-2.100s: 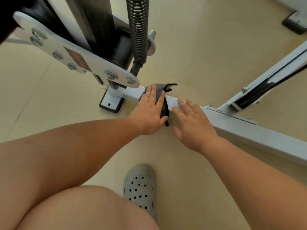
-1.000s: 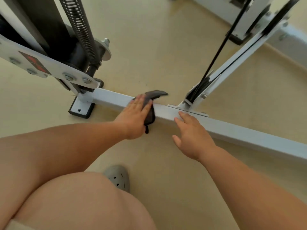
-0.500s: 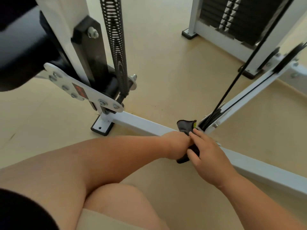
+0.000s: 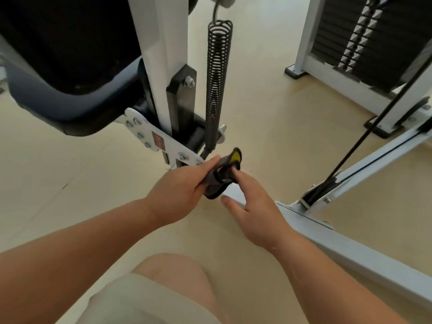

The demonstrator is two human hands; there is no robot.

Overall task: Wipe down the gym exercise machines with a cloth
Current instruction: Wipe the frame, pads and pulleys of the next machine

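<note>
Left hand [image 4: 180,185] grips the dark cloth [image 4: 225,170], fingers curled round it, just above the white base bar [image 4: 350,251]. Right hand [image 4: 254,206] touches the cloth with extended fingertips, thumb spread clear. A coil spring [image 4: 216,85] stands directly behind.

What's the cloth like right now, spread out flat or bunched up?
Bunched up. The cloth is crumpled into folds, gripped by the left hand, with the right hand touching it.
</note>
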